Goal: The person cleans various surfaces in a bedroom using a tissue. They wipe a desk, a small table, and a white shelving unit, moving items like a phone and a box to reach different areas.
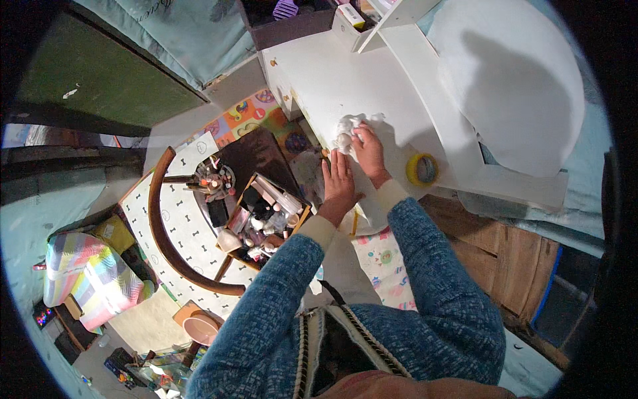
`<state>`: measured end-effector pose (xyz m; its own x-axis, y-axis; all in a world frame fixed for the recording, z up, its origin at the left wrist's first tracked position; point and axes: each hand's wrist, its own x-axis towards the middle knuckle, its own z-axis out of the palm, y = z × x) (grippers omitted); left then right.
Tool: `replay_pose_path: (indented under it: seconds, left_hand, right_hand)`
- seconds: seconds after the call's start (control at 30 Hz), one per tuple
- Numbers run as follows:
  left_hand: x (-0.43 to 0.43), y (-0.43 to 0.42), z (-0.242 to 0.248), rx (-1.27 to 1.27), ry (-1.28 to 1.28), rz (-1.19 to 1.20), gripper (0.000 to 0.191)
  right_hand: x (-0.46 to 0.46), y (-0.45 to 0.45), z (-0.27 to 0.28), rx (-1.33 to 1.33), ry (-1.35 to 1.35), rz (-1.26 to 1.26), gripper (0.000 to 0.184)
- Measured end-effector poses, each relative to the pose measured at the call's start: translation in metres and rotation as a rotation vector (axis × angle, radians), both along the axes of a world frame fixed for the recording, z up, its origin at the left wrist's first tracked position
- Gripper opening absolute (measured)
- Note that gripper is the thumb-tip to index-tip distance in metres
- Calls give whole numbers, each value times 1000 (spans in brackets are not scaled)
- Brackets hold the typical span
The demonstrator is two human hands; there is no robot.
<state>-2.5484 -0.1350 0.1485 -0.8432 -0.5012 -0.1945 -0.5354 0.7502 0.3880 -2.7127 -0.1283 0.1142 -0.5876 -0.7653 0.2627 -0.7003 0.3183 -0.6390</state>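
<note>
My right hand [368,152] presses with bent fingers on a crumpled white cloth or tissue [350,128] on a white dressing table [369,80]. Just beside it, near the table's front edge, my left hand [340,182] lies palm down, its fingers extended and slightly apart. Nothing shows in that hand, and its fingertips come close to the cloth's lower edge. To the right of my hands, a roll of yellow tape [422,169] rests on the tabletop. Part of the cloth is hidden under my right fingers.
On the left, a chair with a curved wooden backrest [158,219] bears a box [303,217] of cosmetics and a holder of makeup brushes [215,180]. A large rounded white panel [508,114] stands behind the table. A dark organizer [294,30] and white shelf [406,17] occupy its far end.
</note>
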Motion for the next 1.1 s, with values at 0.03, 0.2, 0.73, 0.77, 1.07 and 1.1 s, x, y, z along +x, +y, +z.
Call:
replay_pose_path:
  seconds: [0.03, 0.2, 0.73, 0.77, 1.07, 1.1]
  left_hand:
    - [-1, 0, 0, -28, 24, 19, 126]
    - [-8, 1, -1, 42, -65, 41, 124]
    - [-29, 8, 20, 12, -351, 68, 132]
    - [-28, 8, 18, -20, -344, 70, 132]
    - [-24, 15, 12, 7, -274, 127, 130]
    - [-25, 15, 14, 13, -292, 127, 129]
  right_hand:
    - [-2, 6, 5, 76, -67, -75, 19]
    - [-1, -12, 13, -127, -33, -75, 49]
    - [-89, -74, 4, 47, 119, 108, 37]
    - [-65, -84, 0, -145, 135, 148, 24]
    - [-36, 1, 12, 42, 158, 275, 28]
    - [-55, 14, 14, 174, 230, 158, 30]
